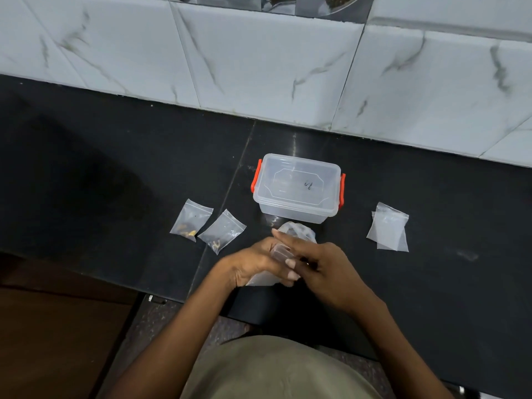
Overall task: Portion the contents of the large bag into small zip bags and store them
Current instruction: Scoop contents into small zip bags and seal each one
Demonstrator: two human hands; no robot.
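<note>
Clear plastic hides much: the left hand [253,262] grips a small zip bag [263,279] at the dark counter's [115,168] near edge, while the right hand [316,266] curls at its mouth, just beside the large bag [299,231]. Whether the right fingers pinch anything I cannot tell. Slippery film could shift, probably spilling pieces off the edge, well short of the lidded box [298,187].

Dim, soft light; dark countertop [115,168] heavily shadowed left.
</note>
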